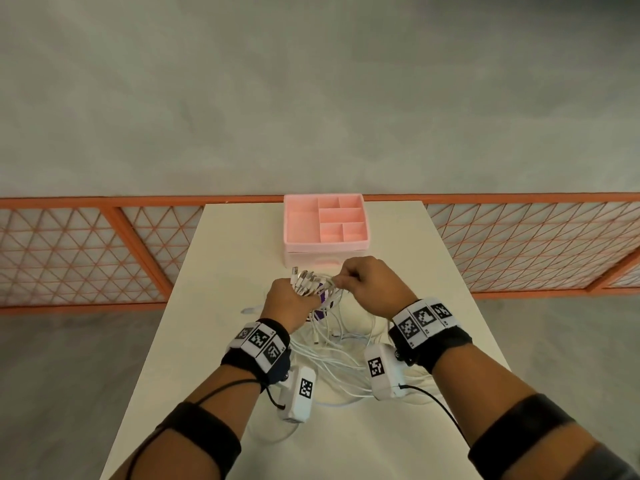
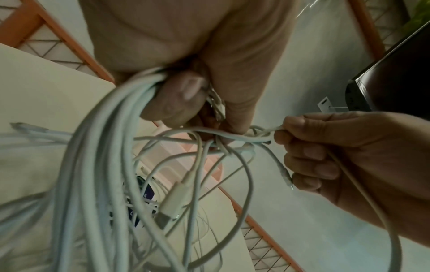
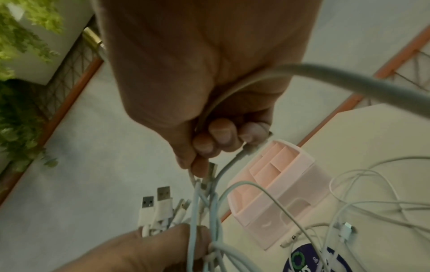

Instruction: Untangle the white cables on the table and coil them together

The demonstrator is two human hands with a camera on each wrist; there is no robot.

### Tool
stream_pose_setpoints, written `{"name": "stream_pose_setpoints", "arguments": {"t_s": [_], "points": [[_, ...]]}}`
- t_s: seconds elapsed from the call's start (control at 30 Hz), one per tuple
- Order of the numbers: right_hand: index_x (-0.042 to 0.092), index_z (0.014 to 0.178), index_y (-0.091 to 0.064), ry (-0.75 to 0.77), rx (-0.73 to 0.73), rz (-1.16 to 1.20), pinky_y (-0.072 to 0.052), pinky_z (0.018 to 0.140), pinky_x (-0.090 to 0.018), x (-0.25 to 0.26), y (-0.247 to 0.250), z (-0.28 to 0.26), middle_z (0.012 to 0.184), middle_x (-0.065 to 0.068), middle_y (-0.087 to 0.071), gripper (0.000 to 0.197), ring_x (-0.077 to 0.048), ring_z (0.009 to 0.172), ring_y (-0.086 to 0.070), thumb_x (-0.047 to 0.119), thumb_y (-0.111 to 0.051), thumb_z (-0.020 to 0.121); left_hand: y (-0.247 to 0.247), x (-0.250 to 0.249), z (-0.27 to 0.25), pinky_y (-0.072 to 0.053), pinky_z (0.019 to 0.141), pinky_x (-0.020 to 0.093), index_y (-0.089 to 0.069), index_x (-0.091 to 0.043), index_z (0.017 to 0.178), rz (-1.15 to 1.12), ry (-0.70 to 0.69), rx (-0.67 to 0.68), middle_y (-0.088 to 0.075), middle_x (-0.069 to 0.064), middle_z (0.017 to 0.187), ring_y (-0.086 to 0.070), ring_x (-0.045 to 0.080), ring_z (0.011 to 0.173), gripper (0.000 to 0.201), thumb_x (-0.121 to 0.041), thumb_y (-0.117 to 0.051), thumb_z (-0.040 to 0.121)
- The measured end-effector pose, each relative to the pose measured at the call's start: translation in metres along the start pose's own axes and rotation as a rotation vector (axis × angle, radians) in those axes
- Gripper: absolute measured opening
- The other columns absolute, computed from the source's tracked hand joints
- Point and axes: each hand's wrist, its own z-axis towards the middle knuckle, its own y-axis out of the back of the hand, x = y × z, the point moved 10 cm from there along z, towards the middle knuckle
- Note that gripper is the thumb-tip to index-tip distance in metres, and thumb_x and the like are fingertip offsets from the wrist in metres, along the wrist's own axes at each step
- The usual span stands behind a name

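My left hand (image 1: 289, 299) grips a bundle of white cables (image 1: 332, 344) above the table, their USB plugs (image 1: 304, 277) fanning out past my fist. In the left wrist view the bundle (image 2: 111, 147) runs through my curled fingers (image 2: 181, 95) and hangs in loose tangled loops. My right hand (image 1: 363, 282) pinches one cable end right beside the plugs. The right wrist view has my thumb and fingers (image 3: 209, 143) curled round that white cable (image 3: 232, 160), with the plugs (image 3: 156, 202) held in the left hand (image 3: 139, 250) below.
A pink divided organizer box (image 1: 325, 221) stands at the table's far edge, just beyond my hands. A purple round label or disc (image 3: 316, 257) lies under the cable loops. The narrow white table (image 1: 221, 244) drops off to the floor on both sides, with an orange lattice fence (image 1: 86, 251) behind.
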Motion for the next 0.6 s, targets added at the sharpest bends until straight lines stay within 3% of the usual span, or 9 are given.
{"name": "stream_pose_setpoints", "arguments": {"t_s": [0.07, 0.13, 0.23, 0.33, 0.43, 0.5, 0.6], "points": [[0.014, 0.071, -0.062, -0.036, -0.032, 0.087, -0.037, 0.059, -0.025, -0.01, 0.009, -0.002, 0.061, 0.006, -0.056, 0.025, -0.008, 0.056, -0.047, 0.025, -0.064, 0.094, 0.001, -0.003, 0.004, -0.039, 0.049, 0.022, -0.06, -0.008, 0.071, -0.028, 0.002, 0.003, -0.056, 0.0, 0.061, -0.055, 0.02, 0.058, 0.02, -0.013, -0.078, 0.076], [0.014, 0.073, -0.064, -0.089, -0.075, 0.145, -0.036, 0.059, -0.025, -0.024, 0.018, -0.004, 0.055, 0.013, -0.054, 0.022, -0.002, 0.051, -0.046, 0.023, -0.065, 0.093, 0.007, -0.009, 0.004, -0.037, 0.05, 0.023, -0.053, -0.011, 0.068, -0.061, -0.01, -0.031, -0.051, -0.001, 0.06, -0.05, 0.018, 0.053, 0.027, -0.014, -0.079, 0.076], [0.009, 0.079, -0.068, -0.16, -0.109, 0.164, -0.034, 0.055, -0.023, -0.044, 0.022, -0.009, 0.044, 0.021, -0.052, 0.02, 0.002, 0.043, -0.047, 0.023, -0.065, 0.093, 0.01, -0.019, 0.004, -0.042, 0.053, 0.023, -0.054, -0.012, 0.069, -0.115, -0.063, -0.059, -0.054, -0.002, 0.061, -0.055, 0.018, 0.056, 0.03, -0.019, -0.083, 0.076], [0.008, 0.078, -0.068, -0.205, -0.13, 0.13, -0.035, 0.055, -0.024, -0.056, 0.019, -0.014, 0.048, 0.012, -0.05, 0.021, -0.002, 0.047, -0.044, 0.024, -0.066, 0.092, 0.006, -0.028, 0.0, -0.036, 0.044, 0.011, -0.051, -0.019, 0.062, -0.142, -0.13, -0.052, -0.051, -0.015, 0.048, -0.05, 0.003, 0.046, 0.037, -0.014, -0.083, 0.078], [0.006, 0.075, -0.065, -0.17, -0.125, 0.095, -0.037, 0.057, -0.024, -0.049, 0.013, -0.015, 0.056, 0.009, -0.051, 0.023, -0.005, 0.052, -0.046, 0.022, -0.067, 0.091, -0.002, -0.032, -0.001, -0.037, 0.046, 0.01, -0.054, -0.021, 0.062, -0.162, -0.17, -0.006, -0.052, -0.019, 0.04, -0.05, -0.002, 0.043, 0.034, -0.012, -0.082, 0.08], [0.009, 0.073, -0.063, -0.121, -0.132, 0.042, -0.039, 0.058, -0.024, -0.037, 0.009, -0.015, 0.06, 0.007, -0.054, 0.021, -0.006, 0.056, -0.049, 0.021, -0.066, 0.09, -0.009, -0.033, -0.002, -0.045, 0.055, 0.014, -0.063, -0.018, 0.069, -0.143, -0.182, 0.034, -0.062, -0.019, 0.05, -0.059, -0.001, 0.051, 0.022, -0.013, -0.08, 0.081], [0.015, 0.069, -0.056, -0.111, -0.174, -0.02, -0.035, 0.053, -0.021, -0.027, 0.007, -0.012, 0.059, 0.007, -0.053, 0.023, -0.006, 0.055, -0.049, 0.02, -0.063, 0.09, -0.019, -0.036, -0.004, -0.058, 0.078, 0.038, -0.075, -0.017, 0.086, -0.103, -0.228, 0.097, -0.077, 0.0, 0.083, -0.073, 0.019, 0.082, 0.007, -0.016, -0.081, 0.081]]}}
